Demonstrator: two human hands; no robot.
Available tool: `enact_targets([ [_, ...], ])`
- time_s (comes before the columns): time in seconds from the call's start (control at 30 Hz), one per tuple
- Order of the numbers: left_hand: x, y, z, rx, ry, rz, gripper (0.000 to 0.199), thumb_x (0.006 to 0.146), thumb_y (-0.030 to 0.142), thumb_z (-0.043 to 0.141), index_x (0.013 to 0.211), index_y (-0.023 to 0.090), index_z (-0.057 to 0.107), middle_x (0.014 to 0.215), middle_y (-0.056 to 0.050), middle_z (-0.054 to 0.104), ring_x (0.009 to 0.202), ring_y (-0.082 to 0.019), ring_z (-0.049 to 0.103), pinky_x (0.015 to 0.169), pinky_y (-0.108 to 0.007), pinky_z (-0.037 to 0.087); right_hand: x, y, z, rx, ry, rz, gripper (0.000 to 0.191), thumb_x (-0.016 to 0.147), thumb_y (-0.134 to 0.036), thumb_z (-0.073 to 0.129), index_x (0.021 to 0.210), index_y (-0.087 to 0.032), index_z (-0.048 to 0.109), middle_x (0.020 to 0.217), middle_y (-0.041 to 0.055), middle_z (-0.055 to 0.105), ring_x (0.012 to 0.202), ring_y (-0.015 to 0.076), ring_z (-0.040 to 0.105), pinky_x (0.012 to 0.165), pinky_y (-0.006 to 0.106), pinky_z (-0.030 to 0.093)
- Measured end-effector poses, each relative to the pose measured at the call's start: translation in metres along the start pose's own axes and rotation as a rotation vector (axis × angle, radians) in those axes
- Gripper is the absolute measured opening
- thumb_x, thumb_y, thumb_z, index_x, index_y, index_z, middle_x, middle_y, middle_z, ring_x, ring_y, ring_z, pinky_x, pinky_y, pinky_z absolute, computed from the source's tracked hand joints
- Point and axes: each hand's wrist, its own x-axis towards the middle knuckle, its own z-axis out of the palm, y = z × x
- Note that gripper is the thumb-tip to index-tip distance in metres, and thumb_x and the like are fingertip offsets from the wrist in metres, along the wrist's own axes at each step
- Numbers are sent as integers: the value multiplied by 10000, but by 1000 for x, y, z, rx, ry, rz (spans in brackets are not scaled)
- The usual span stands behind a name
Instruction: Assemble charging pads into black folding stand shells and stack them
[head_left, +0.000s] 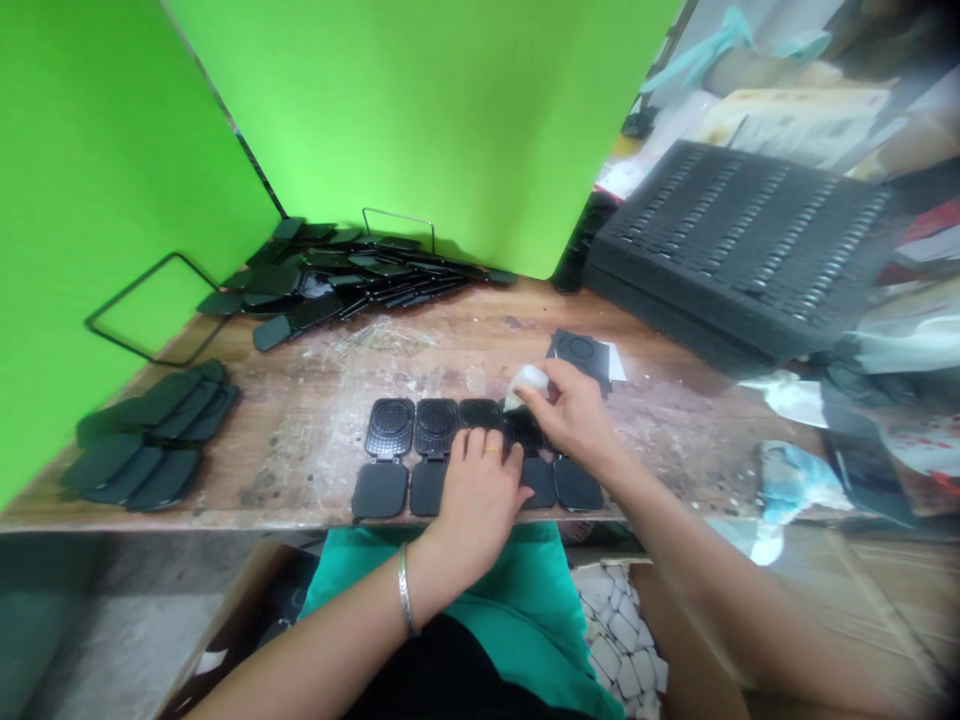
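Observation:
Along the near edge of the table lies a row of several hinged black cases [391, 428], opened out flat. Their far halves show a fine grid with a ring, and their near halves [380, 490] are plain and smooth. My left hand [484, 475] rests flat over the middle cases with its fingers stretched out, covering parts of them. In my right hand [574, 410] is a small white squeeze bottle [531, 378], tipped nozzle down over a far half right of centre. Whether the nozzle touches the case is hard to make out.
Black cases are heaped [360, 265] against the green partition [420, 110], with a smaller pile [157, 430] at left. Thin black sheets [581, 355] lie beyond my right hand. A slotted black foam block [735, 250] stands at right, near a blue-white cloth [799, 480].

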Motion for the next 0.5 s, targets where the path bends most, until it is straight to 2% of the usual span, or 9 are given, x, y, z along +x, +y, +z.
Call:
enact_targets([
  [0.13, 0, 0, -1, 2, -7, 0, 524, 879, 420, 661, 1325, 151, 599, 1116, -151, 604, 1077, -319, 503, 950, -462, 404, 8, 8, 2, -35, 37, -41, 132, 819, -316, 576, 822, -190, 614, 781, 64, 640, 698, 209, 563, 678, 318, 427],
  [0.27, 0, -1, 0, 6, 20, 8, 521, 873, 423, 668, 1313, 149, 608, 1113, -147, 606, 1066, -313, 500, 946, -456, 405, 8, 17, -5, -51, 67, 13, 165, 805, -347, 577, 806, -188, 620, 764, 59, 631, 670, 200, 542, 648, 312, 409],
  [0.4, 0, 0, 1, -11, 35, 8, 513, 872, 427, 668, 1293, 138, 615, 1106, -146, 596, 1058, -313, 490, 947, -458, 405, 3, 26, -15, 20, 111, 199, 227, 761, -397, 601, 786, -176, 646, 660, 18, 588, 589, 167, 483, 586, 293, 366],
  [0.5, -2, -4, -2, -64, 37, 11, 500, 881, 437, 653, 1284, 145, 613, 1107, -134, 580, 1054, -307, 482, 947, -450, 409, 0, 32, -21, 231, 175, 405, 303, 701, -452, 647, 790, -162, 660, 639, 10, 594, 563, 152, 475, 548, 278, 363],
])
